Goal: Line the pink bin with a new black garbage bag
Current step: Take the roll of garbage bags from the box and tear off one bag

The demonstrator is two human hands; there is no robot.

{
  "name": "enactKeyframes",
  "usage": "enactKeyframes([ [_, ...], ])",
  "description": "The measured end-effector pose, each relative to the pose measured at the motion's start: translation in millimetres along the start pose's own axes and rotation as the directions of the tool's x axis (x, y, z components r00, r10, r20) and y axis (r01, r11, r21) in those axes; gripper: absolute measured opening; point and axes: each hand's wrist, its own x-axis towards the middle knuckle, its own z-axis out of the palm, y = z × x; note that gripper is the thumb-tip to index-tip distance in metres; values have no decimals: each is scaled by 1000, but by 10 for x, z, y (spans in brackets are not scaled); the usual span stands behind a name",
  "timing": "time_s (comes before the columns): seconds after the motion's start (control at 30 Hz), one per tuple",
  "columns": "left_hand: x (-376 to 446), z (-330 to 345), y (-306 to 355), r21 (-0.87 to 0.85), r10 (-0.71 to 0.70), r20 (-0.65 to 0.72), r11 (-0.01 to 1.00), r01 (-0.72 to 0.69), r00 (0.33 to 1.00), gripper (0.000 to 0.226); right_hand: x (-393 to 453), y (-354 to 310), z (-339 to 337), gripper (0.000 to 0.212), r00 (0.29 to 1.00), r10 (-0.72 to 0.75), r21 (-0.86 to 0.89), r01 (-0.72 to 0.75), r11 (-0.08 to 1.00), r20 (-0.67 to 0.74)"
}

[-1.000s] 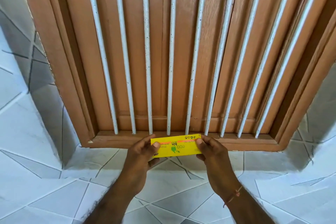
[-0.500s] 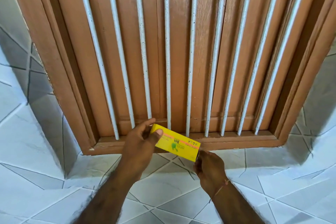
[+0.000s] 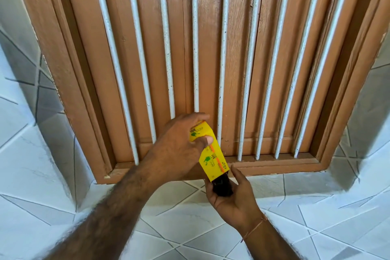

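**Bag roll coming out of its sleeve; bin not yet lined**

The left hand (image 3: 179, 150) grips the yellow sleeve (image 3: 211, 154), thumb and fingers pressed on it. At its lower end a black bag roll (image 3: 221, 186) sticks out into the right hand (image 3: 230, 194), whose fingers curl loosely around it. No pink bin is in view, so I judge the task barely begun: unrolling, opening and fitting remain. The sleeve's print, with green marks and an orange stripe, is too blurred to read.
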Motion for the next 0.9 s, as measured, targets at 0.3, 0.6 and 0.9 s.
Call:
enactKeyframes([
  [0.3,-457,-249,-1079,-703,-727,-15,496,510,686,14,-128,-407,-136,13,932,-320,-223,279,934,-172],
  [0.6,-696,312,-1767,-271,-739,-184,672,689,648,28,-211,-464,-54,6,916,-384,-359,322,876,-117],
  [0.9,-750,600,-1041,-122,-431,-232,902,414,872,21,-310,-151,43,23,947,-302,-285,262,922,-107],
])
